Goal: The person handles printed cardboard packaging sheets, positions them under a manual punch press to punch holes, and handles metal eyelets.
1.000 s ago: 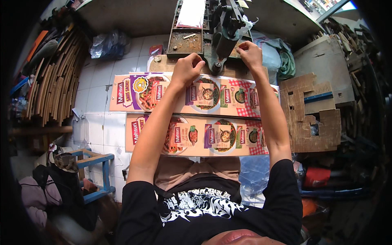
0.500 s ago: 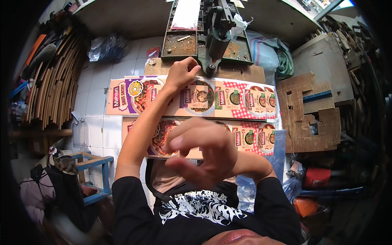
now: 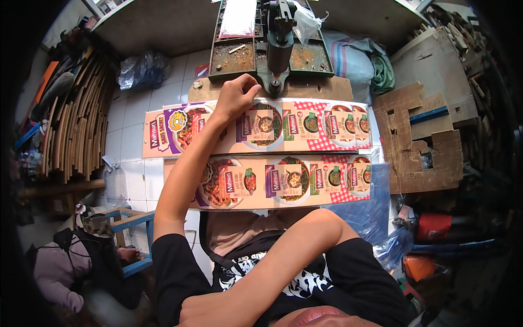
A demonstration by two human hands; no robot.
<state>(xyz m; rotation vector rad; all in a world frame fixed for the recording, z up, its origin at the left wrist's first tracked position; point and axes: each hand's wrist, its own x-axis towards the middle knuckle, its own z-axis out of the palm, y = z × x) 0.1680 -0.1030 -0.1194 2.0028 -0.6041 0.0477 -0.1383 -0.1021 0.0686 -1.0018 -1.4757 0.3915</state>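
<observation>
My left hand (image 3: 237, 97) is over the upper printed card panel (image 3: 223, 144), just left of the punch tip of a dark hand press (image 3: 279, 54). Its fingers are curled together in a pinch; anything between them is too small to make out. A second printed panel (image 3: 256, 200) lies nearer to my body, and both show pictures of food bowls and packets. My right forearm crosses my chest, and my right hand (image 3: 199, 310) rests against my left sleeve at the lower edge, its fingers hidden.
Green trays (image 3: 233, 57) with small metal bits flank the press, a white paper stack (image 3: 238, 19) on the left one. Cardboard sheets (image 3: 81, 114) lean at far left, above a blue stool (image 3: 133, 218). Cut brown boards (image 3: 419, 163) and clear plastic (image 3: 362, 218) lie to the right.
My right hand has swung from in front of the panels down and left to my left sleeve, uncovering the nearer panel. My left hand stays beside the press, still pinched.
</observation>
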